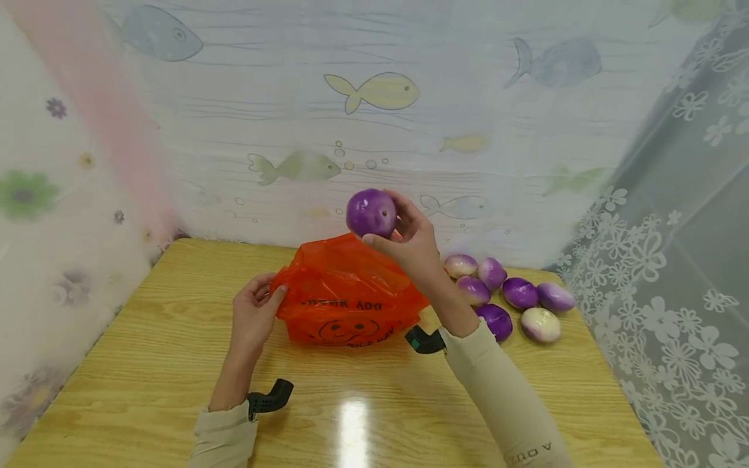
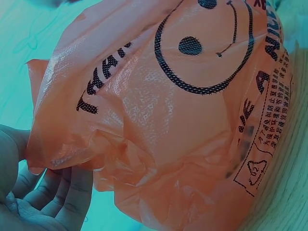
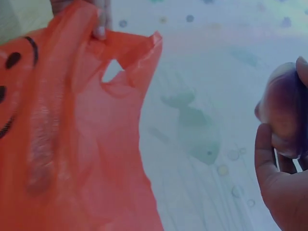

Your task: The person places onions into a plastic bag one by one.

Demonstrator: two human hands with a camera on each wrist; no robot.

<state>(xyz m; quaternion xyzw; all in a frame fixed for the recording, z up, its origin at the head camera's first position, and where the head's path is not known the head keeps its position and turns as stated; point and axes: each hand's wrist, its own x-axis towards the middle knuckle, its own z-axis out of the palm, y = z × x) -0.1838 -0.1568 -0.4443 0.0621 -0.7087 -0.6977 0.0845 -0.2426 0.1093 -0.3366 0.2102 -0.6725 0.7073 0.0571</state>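
Observation:
My right hand (image 1: pixel 417 247) grips a glossy purple round fruit-like piece (image 1: pixel 368 213), raised above the orange plastic bag (image 1: pixel 345 286). A small dark spot shows on the piece's near side. In the right wrist view the same purple piece (image 3: pixel 284 108) sits between thumb and fingers at the right edge. My left hand (image 1: pixel 254 315) pinches the bag's left edge between thumb and fingers. Black lettering and a smiling face are printed on the bag's front. In the left wrist view, my left hand (image 2: pixel 53 192) holds the crumpled orange plastic (image 2: pixel 187 130).
Several similar purple and whitish pieces (image 1: pixel 519 293) lie grouped on the wooden table (image 1: pixel 175 364), right of the bag. Behind the table hangs a pale curtain with fish prints (image 1: pixel 386 91). A flower-patterned curtain (image 1: pixel 673 312) borders the right side.

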